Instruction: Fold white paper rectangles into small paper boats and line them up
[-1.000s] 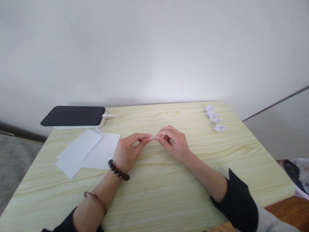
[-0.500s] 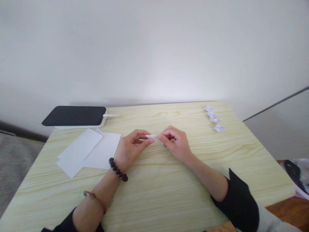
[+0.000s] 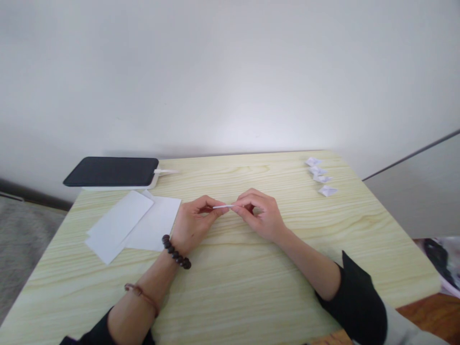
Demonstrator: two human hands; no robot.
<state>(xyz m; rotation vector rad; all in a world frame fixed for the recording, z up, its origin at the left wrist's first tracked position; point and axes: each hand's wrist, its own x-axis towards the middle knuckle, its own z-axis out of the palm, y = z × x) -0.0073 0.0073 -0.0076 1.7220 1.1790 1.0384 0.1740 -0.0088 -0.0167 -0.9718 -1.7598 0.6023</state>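
Note:
Between my two hands a small folded piece of white paper [image 3: 223,206] shows as a thin edge-on strip. My left hand [image 3: 196,216] pinches its left part between thumb and fingers. The thumb and forefinger of my right hand [image 3: 260,214] close on the right end. Both hands are over the middle of the table, with their fingertips hiding parts of the paper. Several small folded paper boats [image 3: 327,190] stand in a row at the back right. Left of my left hand lie overlapping sheets of white paper [image 3: 120,220].
A black-screened phone [image 3: 113,171] rests on a white block at the back left, with a white cable plug [image 3: 166,172] at its right end. The pale wooden table [image 3: 230,287] meets a white wall [image 3: 230,72] behind.
The folded paper has tilted from showing a narrow white face to lying edge-on. My fingers have shifted slightly around it, both hands still pinching it.

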